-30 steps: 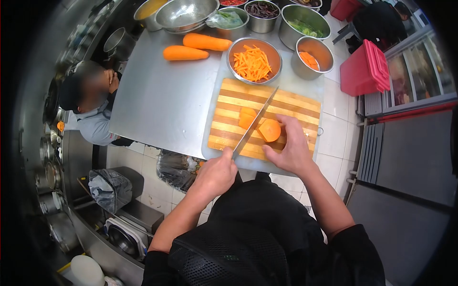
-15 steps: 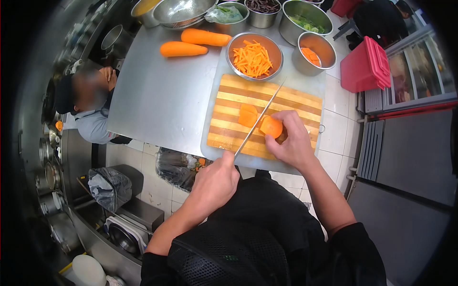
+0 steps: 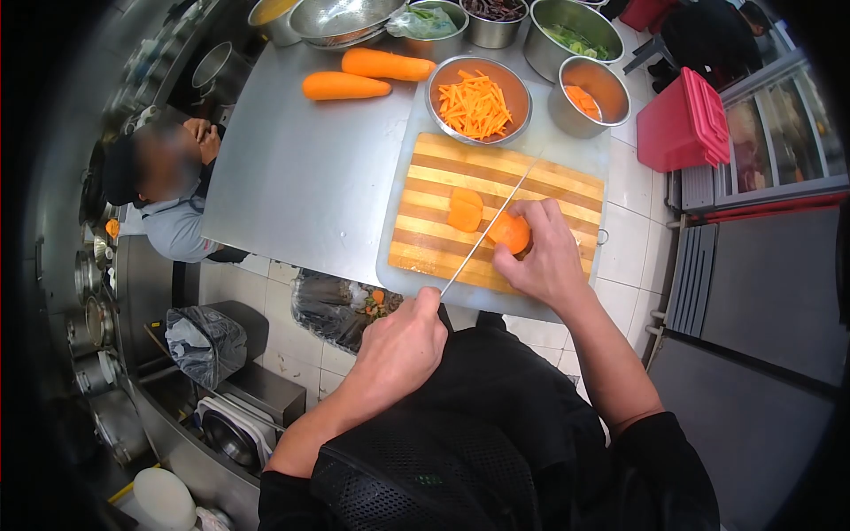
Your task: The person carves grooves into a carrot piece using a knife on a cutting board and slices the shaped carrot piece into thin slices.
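My left hand (image 3: 405, 343) is closed round the handle of a kitchen knife (image 3: 487, 228). Its long blade runs diagonally over the striped wooden cutting board (image 3: 423, 181), seen almost edge-on, along the left side of a piece of carrot (image 3: 511, 232). Fingers and thumb of my right hand (image 3: 546, 252) grip that piece against the board; its cut face shows. Left of the blade lie overlapping carrot slices (image 3: 465, 211). Whether the blade has entered the carrot I cannot tell.
Beyond the board stand a bowl of carrot strips (image 3: 476, 104) and a metal pot with carrot pieces (image 3: 584, 99). Two whole carrots (image 3: 347, 86) lie on the steel table (image 3: 297, 177). A person (image 3: 173, 199) leans at its left edge. A lined bin (image 3: 341, 310) sits below the front edge.
The knife blade has turned more edge-on and sits close against the carrot piece. My right hand has shifted slightly. The whole view has moved a little.
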{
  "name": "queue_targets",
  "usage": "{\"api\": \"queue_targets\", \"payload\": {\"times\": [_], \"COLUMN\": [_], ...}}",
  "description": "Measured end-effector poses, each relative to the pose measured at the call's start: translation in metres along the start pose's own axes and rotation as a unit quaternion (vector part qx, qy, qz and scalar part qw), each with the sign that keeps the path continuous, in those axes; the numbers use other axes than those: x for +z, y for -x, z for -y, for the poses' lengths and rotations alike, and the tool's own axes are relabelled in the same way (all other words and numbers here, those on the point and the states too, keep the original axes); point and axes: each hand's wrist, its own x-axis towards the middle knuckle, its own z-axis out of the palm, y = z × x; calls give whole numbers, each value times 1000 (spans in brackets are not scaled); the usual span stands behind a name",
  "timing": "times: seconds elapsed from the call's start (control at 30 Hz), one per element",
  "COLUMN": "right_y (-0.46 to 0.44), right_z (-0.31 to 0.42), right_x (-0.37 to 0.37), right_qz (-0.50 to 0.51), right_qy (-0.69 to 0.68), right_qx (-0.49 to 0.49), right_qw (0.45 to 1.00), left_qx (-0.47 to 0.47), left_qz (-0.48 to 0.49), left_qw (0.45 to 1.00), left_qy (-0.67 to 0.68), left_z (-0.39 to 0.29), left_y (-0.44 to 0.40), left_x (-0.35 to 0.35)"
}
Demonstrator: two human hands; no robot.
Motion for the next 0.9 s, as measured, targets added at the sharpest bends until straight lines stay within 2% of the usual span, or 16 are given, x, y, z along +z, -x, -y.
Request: {"api": "queue_targets", "payload": {"times": [0.9], "right_y": [0], "right_z": [7], "right_x": [-1], "right_qz": [14], "right_qy": [19], "right_qx": [9], "right_qw": [1000], "left_qx": [0], "left_qz": [-3], "left_qw": [1000], "left_qy": [13], "left_z": [1], "left_y": [8], "left_x": [3]}}
